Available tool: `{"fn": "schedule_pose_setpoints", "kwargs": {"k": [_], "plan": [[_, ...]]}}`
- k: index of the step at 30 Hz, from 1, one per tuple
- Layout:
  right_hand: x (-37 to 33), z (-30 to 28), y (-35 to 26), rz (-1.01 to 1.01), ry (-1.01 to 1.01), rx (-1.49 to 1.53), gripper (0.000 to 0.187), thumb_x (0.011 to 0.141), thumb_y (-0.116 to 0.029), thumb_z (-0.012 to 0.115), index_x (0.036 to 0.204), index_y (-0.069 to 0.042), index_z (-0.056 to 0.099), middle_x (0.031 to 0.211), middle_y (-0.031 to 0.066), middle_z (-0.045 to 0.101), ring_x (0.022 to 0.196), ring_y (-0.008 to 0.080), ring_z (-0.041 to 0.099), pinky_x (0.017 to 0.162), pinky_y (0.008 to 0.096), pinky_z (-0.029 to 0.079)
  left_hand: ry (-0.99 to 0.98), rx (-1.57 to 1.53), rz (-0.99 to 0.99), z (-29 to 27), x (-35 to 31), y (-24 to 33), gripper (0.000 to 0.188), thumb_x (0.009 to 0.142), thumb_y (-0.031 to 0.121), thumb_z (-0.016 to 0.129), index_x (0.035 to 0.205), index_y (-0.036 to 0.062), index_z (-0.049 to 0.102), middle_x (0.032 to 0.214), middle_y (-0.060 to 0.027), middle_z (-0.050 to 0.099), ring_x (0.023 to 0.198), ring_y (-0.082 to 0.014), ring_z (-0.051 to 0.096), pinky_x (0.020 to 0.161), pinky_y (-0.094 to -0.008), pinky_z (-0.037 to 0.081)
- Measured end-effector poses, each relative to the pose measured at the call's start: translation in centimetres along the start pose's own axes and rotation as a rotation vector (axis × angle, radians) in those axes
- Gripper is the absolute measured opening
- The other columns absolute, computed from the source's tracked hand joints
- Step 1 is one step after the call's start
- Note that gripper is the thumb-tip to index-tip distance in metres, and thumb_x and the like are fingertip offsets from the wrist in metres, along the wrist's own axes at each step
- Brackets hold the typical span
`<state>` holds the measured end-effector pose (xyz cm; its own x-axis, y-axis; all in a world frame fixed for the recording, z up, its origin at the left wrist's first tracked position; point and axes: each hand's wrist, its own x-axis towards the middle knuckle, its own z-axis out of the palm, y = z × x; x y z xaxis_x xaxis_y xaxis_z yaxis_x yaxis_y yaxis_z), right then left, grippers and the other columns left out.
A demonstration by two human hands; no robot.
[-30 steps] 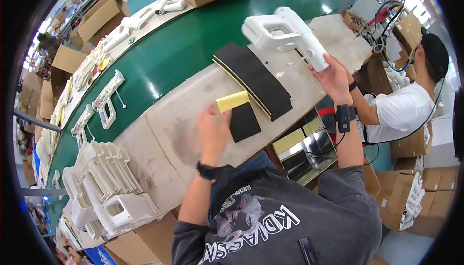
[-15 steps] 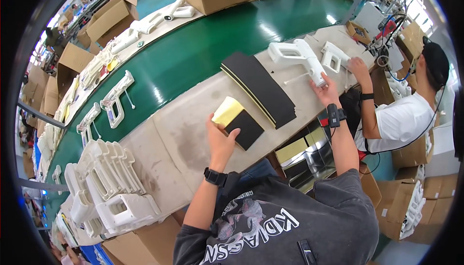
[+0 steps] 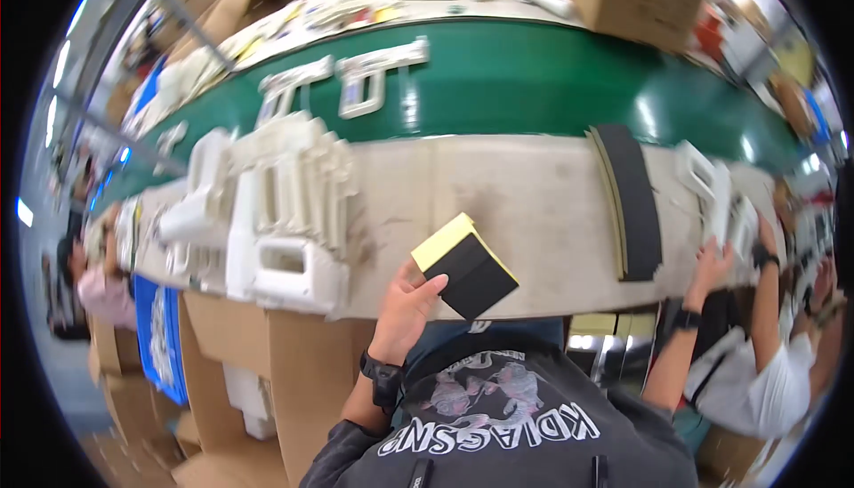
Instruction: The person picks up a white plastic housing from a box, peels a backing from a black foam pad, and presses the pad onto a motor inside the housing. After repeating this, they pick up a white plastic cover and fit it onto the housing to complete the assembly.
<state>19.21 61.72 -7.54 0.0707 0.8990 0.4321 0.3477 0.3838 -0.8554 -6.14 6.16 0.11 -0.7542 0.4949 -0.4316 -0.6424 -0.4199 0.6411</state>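
Observation:
My left hand (image 3: 407, 310) pinches a small stack of black foam pads with yellow backing (image 3: 479, 279), its thumb on top, above the near edge of the worktable. My right hand (image 3: 709, 272), reaching far right, has its fingers around the near end of a white gun-shaped plastic housing (image 3: 717, 199) lying on the table. Motion blur softens that grip. Between the two hands lies a stack of long black foam strips with yellow backing (image 3: 633, 208).
White housings (image 3: 294, 194) are piled on the table at left. Beyond runs a green conveyor belt (image 3: 516, 88) carrying two white gun-shaped frames (image 3: 378, 74). A co-worker's arm (image 3: 763, 301) reaches in at right. A cardboard box (image 3: 311, 363) and blue crate (image 3: 160, 337) stand below left.
The view has swung left, so the table and belt now run level and the housing pile is nearer the middle. Both hands keep their places on the foam pads and the white housing.

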Motion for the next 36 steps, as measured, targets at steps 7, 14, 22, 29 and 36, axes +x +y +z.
{"fn": "schedule_pose_setpoints", "kwargs": {"k": [7,14,22,29,36], "plan": [[-15.9,12.7,-28.2,-0.173,-1.382,0.347,0.02,0.099,-0.017,0.061,0.109,0.0,0.066,0.093,0.0036,0.069,0.079,0.0104,0.063,0.071,0.0244,0.052,0.153,0.108,0.066,-2.7,-3.2,0.3,0.062,0.097,0.005,0.06,0.15,0.0115,0.029,0.123,-0.0165,0.063,0.111,-0.0192,0.061,0.092,-0.0324,0.053],[-30.6,36.5,-38.0,-1.0,-1.464,0.27,0.029,0.089,-0.015,0.066,0.113,0.001,0.064,0.108,0.0136,0.065,0.089,0.03,0.066,0.082,0.0391,0.054,-0.069,0.42,0.19,-2.4,-5.5,0.0,0.044,0.096,0.007,0.064,0.138,0.0052,0.05,0.128,-0.0075,0.057,0.114,-0.0138,0.056,0.097,-0.0285,0.048],[-38.9,45.6,-38.4,-1.133,-1.204,-0.08,0.023,0.087,-0.018,0.066,0.105,-0.004,0.062,0.108,0.0138,0.065,0.098,0.037,0.067,0.08,0.0475,0.055,0.036,0.451,0.226,-6.6,-10.8,0.9,0.051,0.093,0.002,0.065,0.141,0.003,0.048,0.133,-0.0068,0.055,0.119,-0.0142,0.054,0.102,-0.0292,0.045],[-37.0,45.4,-38.4,-1.222,-1.175,-0.069,0.017,0.088,-0.019,0.067,0.097,-0.005,0.065,0.1,0.0148,0.066,0.089,0.0385,0.066,0.075,0.0488,0.054,-0.093,0.387,0.138,-6.2,-9.6,1.7,0.047,0.095,0.001,0.062,0.14,0.003,0.049,0.13,-0.0059,0.058,0.117,-0.0124,0.056,0.1,-0.0279,0.046],[-31.4,34.6,-42.0,-1.422,-1.201,0.045,0.017,0.086,-0.017,0.067,0.095,-0.004,0.061,0.096,0.0119,0.064,0.081,0.0349,0.068,0.067,0.0458,0.054,-0.229,0.474,0.134,-6.0,-7.4,3.0,0.046,0.095,-0.002,0.06,0.139,0.0029,0.05,0.127,-0.0056,0.061,0.114,-0.0122,0.058,0.099,-0.0281,0.048]]}}
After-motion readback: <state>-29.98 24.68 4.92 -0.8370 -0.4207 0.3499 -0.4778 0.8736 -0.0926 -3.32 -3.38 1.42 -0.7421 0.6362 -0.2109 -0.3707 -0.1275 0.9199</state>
